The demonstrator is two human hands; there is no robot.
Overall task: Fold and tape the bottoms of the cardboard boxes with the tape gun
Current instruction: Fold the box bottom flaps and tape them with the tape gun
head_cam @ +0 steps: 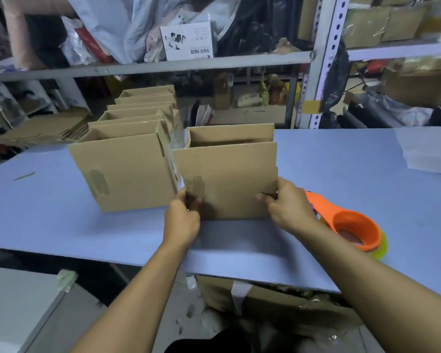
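Hands [181, 215] [285, 202] grip box [229, 179]; box row [127, 159] touching left, tape gun [351, 228] right.

Tape gun [351, 225] partly behind right forearm

The counter [341, 179] is a pale lavender-blue all over. The box [229, 179] near its front edge is plain brown cardboard with a dark, streaky printed patch at the lower left of its near face. The row of boxes [133, 138] running toward the back edge is the same brown; the nearest carries a grey-green smudged mark. The tape gun [351, 225] at the front right is bright orange, with a yellow-green rim beneath. A flat brown cardboard stack [46, 131] sits at the back left corner. A white sheet [428, 149] lies at the right edge. The shelving rails [163, 66] behind are light grey, bearing a white carton [189, 40] with black print.
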